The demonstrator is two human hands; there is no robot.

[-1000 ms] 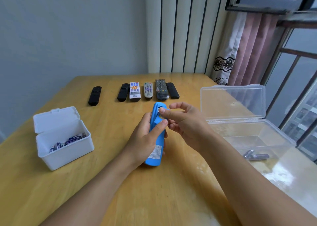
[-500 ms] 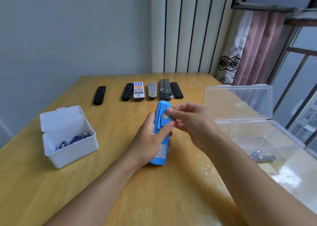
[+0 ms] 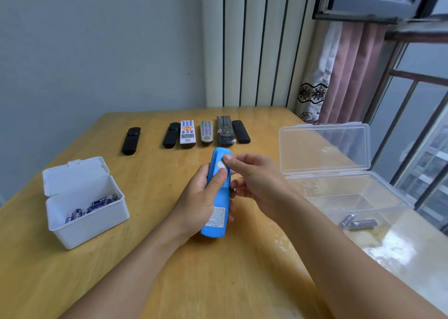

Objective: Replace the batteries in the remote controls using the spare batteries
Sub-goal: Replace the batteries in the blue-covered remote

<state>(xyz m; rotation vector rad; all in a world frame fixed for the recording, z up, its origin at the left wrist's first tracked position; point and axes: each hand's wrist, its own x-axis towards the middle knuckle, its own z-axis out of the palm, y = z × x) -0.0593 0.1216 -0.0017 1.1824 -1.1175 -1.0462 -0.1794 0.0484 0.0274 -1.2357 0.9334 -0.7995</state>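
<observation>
My left hand (image 3: 201,204) grips a blue remote (image 3: 217,212) back side up above the table's middle, thumb pressed on its back cover. My right hand (image 3: 254,180) touches the remote's upper back with thumb and forefinger beside a round sticker. A white box (image 3: 87,224) at the left, lid up, holds several blue batteries (image 3: 93,206). A clear plastic box (image 3: 349,190) at the right, lid open, has two grey batteries (image 3: 358,222) in it. Several other remotes lie in a row at the far side, among them a white one (image 3: 187,133).
The wooden table (image 3: 150,258) runs to a grey wall at the back. A lone black remote (image 3: 131,140) lies left of the row. At the right are a curtain (image 3: 339,76) and a barred window (image 3: 417,115).
My right thumb and forefinger have settled on the remote's upper back. The remote now shows a closed blue back where an opening near its top was visible a second ago.
</observation>
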